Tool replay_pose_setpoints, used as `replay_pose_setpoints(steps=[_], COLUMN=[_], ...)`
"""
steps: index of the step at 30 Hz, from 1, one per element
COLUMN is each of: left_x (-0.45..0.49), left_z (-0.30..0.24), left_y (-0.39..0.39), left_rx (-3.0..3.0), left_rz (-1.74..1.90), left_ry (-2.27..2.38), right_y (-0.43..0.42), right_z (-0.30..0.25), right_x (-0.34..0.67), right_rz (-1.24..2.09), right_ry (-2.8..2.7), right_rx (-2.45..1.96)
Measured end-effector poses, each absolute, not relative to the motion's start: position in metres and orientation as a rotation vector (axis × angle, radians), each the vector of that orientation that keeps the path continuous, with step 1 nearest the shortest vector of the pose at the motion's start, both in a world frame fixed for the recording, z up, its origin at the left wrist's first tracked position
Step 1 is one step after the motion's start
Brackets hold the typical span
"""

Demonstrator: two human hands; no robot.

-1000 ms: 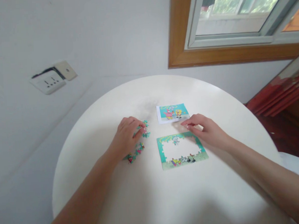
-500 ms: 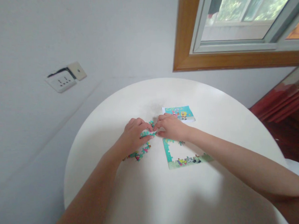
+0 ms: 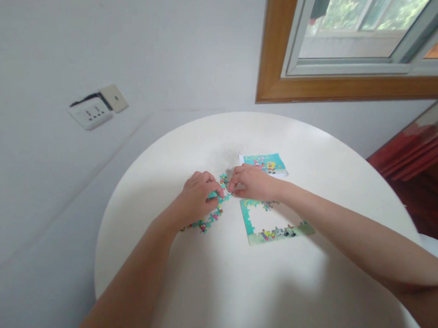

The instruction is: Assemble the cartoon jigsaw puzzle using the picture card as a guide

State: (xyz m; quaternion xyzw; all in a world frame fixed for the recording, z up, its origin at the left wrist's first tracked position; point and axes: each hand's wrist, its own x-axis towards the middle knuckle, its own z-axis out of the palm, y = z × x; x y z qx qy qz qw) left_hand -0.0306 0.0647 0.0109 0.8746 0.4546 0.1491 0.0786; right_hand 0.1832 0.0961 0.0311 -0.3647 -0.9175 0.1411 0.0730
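Observation:
On the white round table, my left hand [image 3: 202, 192] curls over a loose heap of teal and multicoloured jigsaw puzzle pieces [image 3: 214, 214]. Its thumb and forefinger close on a small teal puzzle piece [image 3: 226, 197] at the heap's right side. My right hand [image 3: 252, 182] is bent beside it, thumb and finger pinched at that piece's right end; the contact is too small to see fully. Below the right wrist lies a partly joined jigsaw puzzle [image 3: 248, 226], a teal and green frame around a bare middle. A cartoon picture card [image 3: 278, 165] lies behind the right hand, which covers its lower left.
The table [image 3: 218, 291] stands against a pale wall with a loose socket plate [image 3: 91, 113]. A wood-framed window [image 3: 332, 87] is at upper right, and a red curtain [image 3: 416, 148] hangs beyond the table's right edge.
My hands have drawn slightly apart at the fingertips, the right one shifting a little to the right. The view has tilted slightly; the puzzle frame and card lie as before.

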Motion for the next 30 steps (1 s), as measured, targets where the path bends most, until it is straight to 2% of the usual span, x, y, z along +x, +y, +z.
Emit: replay_pose_setpoints(steps=[9,17,30], left_x=[-0.029,-0.023,0.006], left_z=[0.008,0.004,0.014], left_y=[0.066,0.066,0.053], left_rx=[2.654,2.662,2.266], left_rz=[0.571,0.491,1.006], left_ry=[1.292,1.325,1.386], right_y=[0.097,0.099,0.080], right_z=[0.026,0.020,0.041], right_x=[0.186,0.188,0.213], right_rz=[0.444,0.490,0.861], right_ry=[-2.694,-2.644,-2.213], right_rx=[-1.046,-0.981,-0.965])
